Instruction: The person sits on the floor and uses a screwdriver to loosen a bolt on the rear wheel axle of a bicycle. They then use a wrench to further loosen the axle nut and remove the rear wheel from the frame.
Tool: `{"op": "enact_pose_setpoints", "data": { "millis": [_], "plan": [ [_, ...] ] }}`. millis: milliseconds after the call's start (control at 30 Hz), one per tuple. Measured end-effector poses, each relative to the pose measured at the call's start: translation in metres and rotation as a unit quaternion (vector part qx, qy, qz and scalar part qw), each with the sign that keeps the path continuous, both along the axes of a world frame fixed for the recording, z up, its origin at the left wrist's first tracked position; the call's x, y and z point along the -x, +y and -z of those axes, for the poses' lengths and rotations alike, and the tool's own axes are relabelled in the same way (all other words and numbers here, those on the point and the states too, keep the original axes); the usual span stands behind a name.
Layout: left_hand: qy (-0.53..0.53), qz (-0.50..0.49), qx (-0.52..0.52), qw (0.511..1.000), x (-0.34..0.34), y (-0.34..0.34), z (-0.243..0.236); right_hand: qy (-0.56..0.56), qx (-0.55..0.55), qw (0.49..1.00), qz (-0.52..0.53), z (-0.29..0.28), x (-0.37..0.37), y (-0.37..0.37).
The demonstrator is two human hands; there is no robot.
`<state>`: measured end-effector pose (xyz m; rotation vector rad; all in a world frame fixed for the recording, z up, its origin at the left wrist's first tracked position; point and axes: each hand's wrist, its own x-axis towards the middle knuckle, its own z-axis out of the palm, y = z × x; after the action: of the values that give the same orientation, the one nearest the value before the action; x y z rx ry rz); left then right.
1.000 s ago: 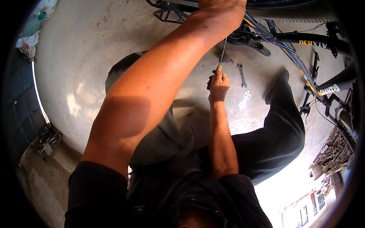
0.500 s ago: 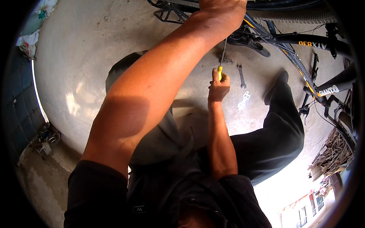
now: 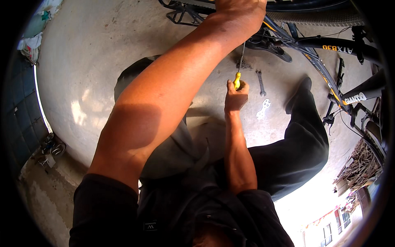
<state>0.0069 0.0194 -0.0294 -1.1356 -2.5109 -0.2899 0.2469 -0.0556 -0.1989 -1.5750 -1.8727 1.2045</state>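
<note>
Yellow-handled screwdriver (image 3: pixel 237 80) in right hand (image 3: pixel 236 97), fingers curled around handle, shaft pointing ahead of them. Wrench (image 3: pixel 261 84) on floor (image 3: pixel 94 61), just right of these fingers. Left hand (image 3: pixel 242 5) beside bicycle (image 3: pixel 345 45), farther ahead; cannot tell its fingers' state.

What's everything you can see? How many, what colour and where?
Thin-shafted screwdriver with yellow handle: one, yellow and grey, in the right hand
Bicycle with treaded tyre: at least one, black and orange, upper right
Long metal wrench: one, dark grey, floor
Flat holed metal plate: one, silver, floor, below the wrench
Dry stick heap: one, brown, right side
Concrete floor: one, grey, throughout
Right hand: one, bare, gripping the screwdriver
Left hand: one, bare, partly cut off, top
Trousered legs: two, dark, centre
</note>
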Motion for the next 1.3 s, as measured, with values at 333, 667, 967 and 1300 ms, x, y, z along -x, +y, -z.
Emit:
{"op": "enact_pose_setpoints", "data": {
  "millis": [333, 667, 967, 1300],
  "plan": [
    [0.008, -0.004, -0.009, 1.0, 0.002, 0.001, 0.004, -0.082, -0.073, 0.994, -0.017, 0.009, -0.004, -0.002],
    [0.007, -0.006, -0.003, 1.0, 0.0, 0.0, 0.001, -0.101, -0.027, 0.995, 0.004, 0.002, 0.001, -0.001],
    [0.022, -0.023, 0.015, 0.999, 0.002, 0.001, 0.006, -0.029, 0.013, 0.998, -0.046, 0.009, -0.004, 0.007],
    [0.042, -0.007, -0.013, 0.999, 0.003, -0.001, 0.007, 0.099, 0.21, 0.972, -0.043, 0.027, -0.01, 0.015]
  ]
}}
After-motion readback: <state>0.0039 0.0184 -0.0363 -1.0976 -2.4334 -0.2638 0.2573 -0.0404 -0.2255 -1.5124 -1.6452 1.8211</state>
